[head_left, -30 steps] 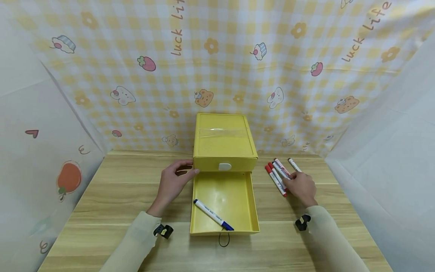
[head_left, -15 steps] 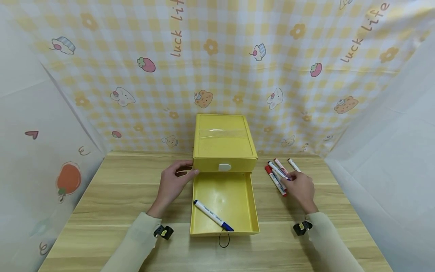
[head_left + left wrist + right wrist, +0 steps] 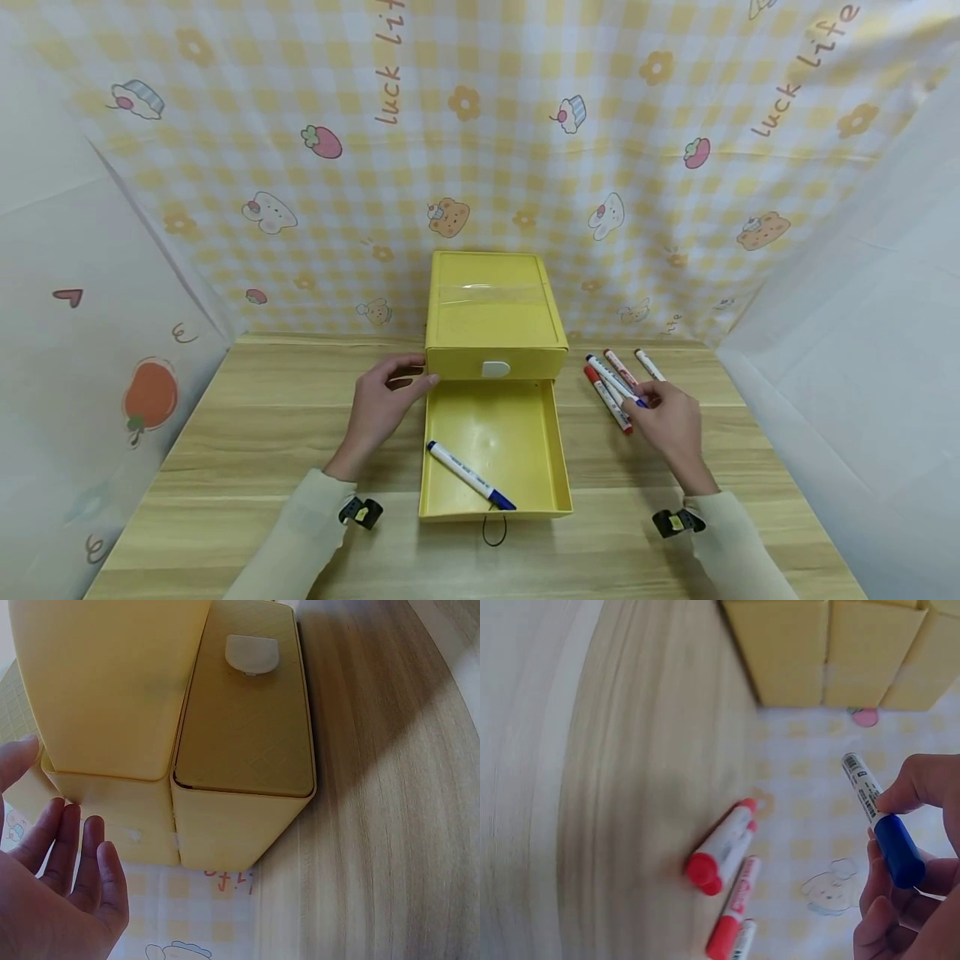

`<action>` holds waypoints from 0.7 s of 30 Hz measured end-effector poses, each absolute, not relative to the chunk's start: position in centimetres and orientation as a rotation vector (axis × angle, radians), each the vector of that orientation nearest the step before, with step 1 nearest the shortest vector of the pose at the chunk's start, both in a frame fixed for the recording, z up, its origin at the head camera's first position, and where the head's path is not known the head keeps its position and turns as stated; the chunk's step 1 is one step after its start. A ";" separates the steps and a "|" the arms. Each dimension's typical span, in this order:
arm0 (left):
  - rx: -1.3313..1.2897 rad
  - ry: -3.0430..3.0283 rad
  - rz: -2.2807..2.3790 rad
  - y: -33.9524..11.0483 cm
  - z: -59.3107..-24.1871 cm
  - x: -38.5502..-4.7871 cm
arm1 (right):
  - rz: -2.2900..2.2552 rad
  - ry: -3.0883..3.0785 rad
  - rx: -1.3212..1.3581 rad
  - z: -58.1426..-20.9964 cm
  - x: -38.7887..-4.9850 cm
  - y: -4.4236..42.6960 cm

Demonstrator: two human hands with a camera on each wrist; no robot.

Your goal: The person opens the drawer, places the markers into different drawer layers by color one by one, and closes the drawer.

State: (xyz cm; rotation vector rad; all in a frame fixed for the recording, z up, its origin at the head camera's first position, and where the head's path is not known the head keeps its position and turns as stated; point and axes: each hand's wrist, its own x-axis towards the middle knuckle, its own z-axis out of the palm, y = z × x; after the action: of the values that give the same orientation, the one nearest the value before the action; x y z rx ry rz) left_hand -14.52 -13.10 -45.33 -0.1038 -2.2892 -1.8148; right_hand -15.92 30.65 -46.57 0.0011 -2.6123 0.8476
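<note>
My right hand (image 3: 670, 423) pinches a white marker with a blue cap (image 3: 889, 832) between thumb and fingers. In the right wrist view this marker is lifted above the table, its cap end nearest me. Several other markers lie below and around it, among them red-capped markers (image 3: 609, 402). At the left front edge of the yellow drawer box (image 3: 495, 300) my left hand (image 3: 380, 408) rests, thumb by the front and fingers loosely bent along the side. Below, a pulled-out drawer (image 3: 517, 433) holds another blue-capped marker (image 3: 468, 473), lying diagonally.
A red-and-white marker (image 3: 621, 367) and a white marker (image 3: 648, 364) lie at the back right of the wooden table (image 3: 285, 400). A black loop (image 3: 493, 532) hangs from the drawer front. Behind the box stands a checked cloth backdrop (image 3: 510, 150).
My right hand has picked the blue-capped marker out of the group and drawn it slightly up and toward me. My left hand stays at the box.
</note>
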 end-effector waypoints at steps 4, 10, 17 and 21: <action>-0.099 -2.292 -1.818 -13.1 -45.3 -14.5 | 0.833 -2.570 0.086 -45.8 -14.8 30.3; -0.080 -2.299 -1.824 -13.1 -45.4 -14.6 | 0.818 -2.548 0.144 -44.7 -12.9 29.6; -0.073 -2.308 -1.817 -13.1 -45.5 -14.6 | 0.814 -2.517 0.220 -43.5 -10.8 28.6; -0.091 -2.296 -1.820 -13.1 -45.6 -14.6 | 0.800 -2.485 0.274 -42.9 -9.7 28.1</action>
State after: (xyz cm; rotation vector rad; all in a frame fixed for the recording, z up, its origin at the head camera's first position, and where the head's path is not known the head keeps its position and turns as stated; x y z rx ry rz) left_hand -14.65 -13.13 -45.56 -0.0910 -2.2958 -1.8198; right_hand -9.71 28.07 -42.94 0.2743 -2.4854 0.8001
